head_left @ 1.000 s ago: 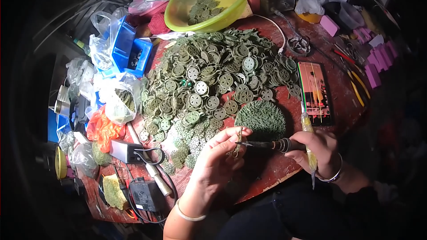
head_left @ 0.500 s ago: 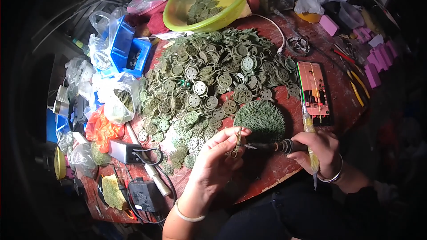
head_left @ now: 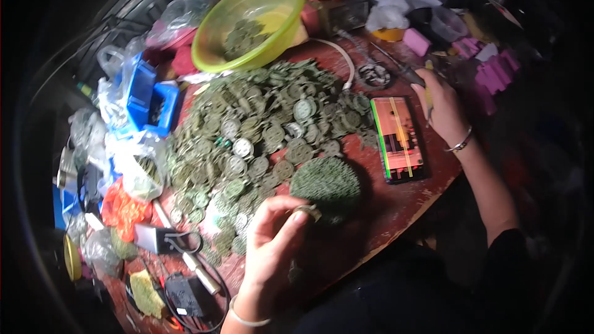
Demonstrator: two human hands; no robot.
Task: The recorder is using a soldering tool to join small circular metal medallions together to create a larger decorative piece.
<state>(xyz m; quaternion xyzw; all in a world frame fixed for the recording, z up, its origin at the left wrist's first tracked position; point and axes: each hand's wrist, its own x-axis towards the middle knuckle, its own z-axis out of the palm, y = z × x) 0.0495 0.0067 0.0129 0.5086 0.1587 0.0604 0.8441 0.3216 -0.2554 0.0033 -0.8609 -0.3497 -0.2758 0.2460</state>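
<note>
Between thumb and fingers, my left hand (head_left: 278, 235) pinches a small pale piece (head_left: 308, 212), blurred, just in front of a round green bristly pad (head_left: 326, 185). My right hand (head_left: 440, 102) is closed round a soldering iron (head_left: 408, 74), its thin shaft pointing up and left past a round dish of wiry material (head_left: 374, 75). A slim tool with a yellow wrapping (head_left: 428, 104) is also in this hand. A large heap of grey-green openwork discs (head_left: 260, 117) with small stems covers the middle of the red table (head_left: 396, 207).
Beyond the heap stands a yellow-green basin (head_left: 204, 49) with more discs. A lit phone (head_left: 399, 139) lies right of the pad. Blue bins (head_left: 141, 89), plastic bags (head_left: 139, 154) and a black power adapter (head_left: 189, 294) crowd the left. Pink blocks (head_left: 495, 74) sit at far right.
My right hand has moved up and away from the left hand, taking the soldering iron past the phone. The left hand still pinches its piece. The whole view has shifted.
</note>
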